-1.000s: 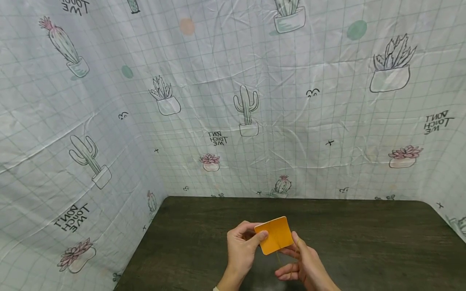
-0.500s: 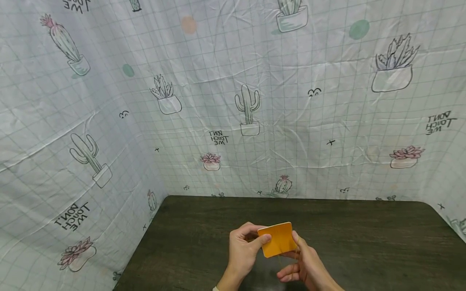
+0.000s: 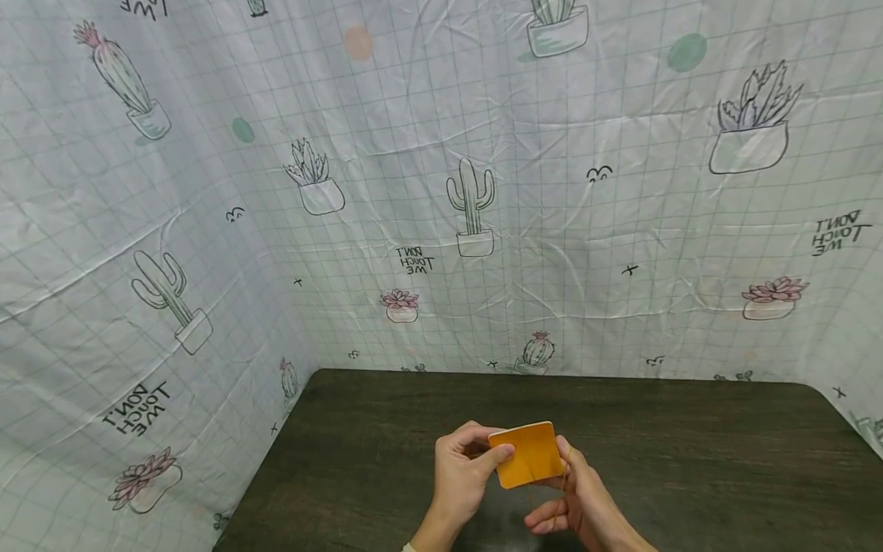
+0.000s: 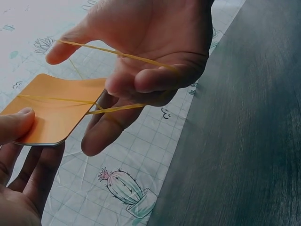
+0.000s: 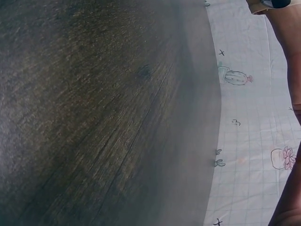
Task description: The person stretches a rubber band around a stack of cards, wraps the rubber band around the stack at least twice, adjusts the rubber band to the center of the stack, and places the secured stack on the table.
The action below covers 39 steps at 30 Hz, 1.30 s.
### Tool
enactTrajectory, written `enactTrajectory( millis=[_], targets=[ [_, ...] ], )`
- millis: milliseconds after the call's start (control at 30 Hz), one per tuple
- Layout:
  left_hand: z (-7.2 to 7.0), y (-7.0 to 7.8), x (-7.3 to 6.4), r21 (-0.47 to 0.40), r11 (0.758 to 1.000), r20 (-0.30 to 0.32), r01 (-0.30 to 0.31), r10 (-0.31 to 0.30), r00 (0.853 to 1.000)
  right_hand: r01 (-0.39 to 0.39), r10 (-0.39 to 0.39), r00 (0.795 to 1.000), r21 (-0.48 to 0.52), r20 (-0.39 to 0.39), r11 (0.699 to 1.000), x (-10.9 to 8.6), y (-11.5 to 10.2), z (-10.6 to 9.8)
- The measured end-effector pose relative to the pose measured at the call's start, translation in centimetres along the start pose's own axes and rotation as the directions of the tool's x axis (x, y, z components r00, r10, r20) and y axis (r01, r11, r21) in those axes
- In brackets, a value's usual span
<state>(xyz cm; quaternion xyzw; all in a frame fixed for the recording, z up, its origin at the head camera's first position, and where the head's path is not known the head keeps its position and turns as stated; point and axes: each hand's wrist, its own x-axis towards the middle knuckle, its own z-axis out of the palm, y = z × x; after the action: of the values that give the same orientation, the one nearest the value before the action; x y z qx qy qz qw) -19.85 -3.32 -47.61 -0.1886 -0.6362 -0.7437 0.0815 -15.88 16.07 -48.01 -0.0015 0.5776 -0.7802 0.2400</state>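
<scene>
My left hand (image 3: 460,471) pinches a small orange card stack (image 3: 530,458) with rounded corners, thumb on its face and fingers behind. A thin yellow rubber band (image 4: 117,109) runs across the stack's face and stretches from its edge to my right hand (image 4: 150,52). That hand holds the band spread, looped from the thumb tip to the bent fingers. In the head view, the right thumb is right beside the stack's right edge, and strands of the band hang below. The right wrist view shows only part of the right hand at its edge.
A dark wood-grain table (image 3: 359,429) lies beneath both hands. Behind it and along its sides hangs a pale gridded cloth (image 3: 552,230) printed with potted cacti. The stack is held above the table.
The card stack has shifted slightly right and down and tilted a little. My right thumb has moved slightly away from its edge, and the band now shows stretched along the right fingers.
</scene>
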Motion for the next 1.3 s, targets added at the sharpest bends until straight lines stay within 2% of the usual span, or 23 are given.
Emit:
enactTrajectory(
  millis=[233, 433, 700, 900, 1300],
  targets=[
    [0.03, -0.17, 0.23, -0.023, 1.0, -0.015, -0.015, 0.015, 1.0, 0.015, -0.014, 0.999, -0.006, 0.044, 1.0, 0.15, -0.28, -0.31],
    [-0.04, -0.35, 0.24, -0.021, 1.0, -0.011, -0.003, 0.003, 1.0, 0.03, -0.03, 0.998, 0.001, 0.053, 1.0, 0.06, -0.26, -0.37],
    [-0.03, -0.48, 0.29, -0.009, 0.999, 0.024, -0.035, 0.035, 0.999, 0.023, -0.024, 0.999, -0.032, -0.024, 0.999, 0.05, -0.48, -0.37],
    [-0.01, -0.55, 0.28, 0.002, 1.0, 0.031, -0.03, 0.03, 0.999, -0.01, 0.006, 0.997, -0.049, -0.077, 0.999, 0.13, -0.66, -0.38],
    [-0.05, -0.69, 0.28, -0.008, 0.999, 0.058, -0.032, 0.032, 0.998, -0.033, 0.024, 0.992, -0.073, -0.124, 0.997, 0.35, -0.92, -0.39]
  ],
)
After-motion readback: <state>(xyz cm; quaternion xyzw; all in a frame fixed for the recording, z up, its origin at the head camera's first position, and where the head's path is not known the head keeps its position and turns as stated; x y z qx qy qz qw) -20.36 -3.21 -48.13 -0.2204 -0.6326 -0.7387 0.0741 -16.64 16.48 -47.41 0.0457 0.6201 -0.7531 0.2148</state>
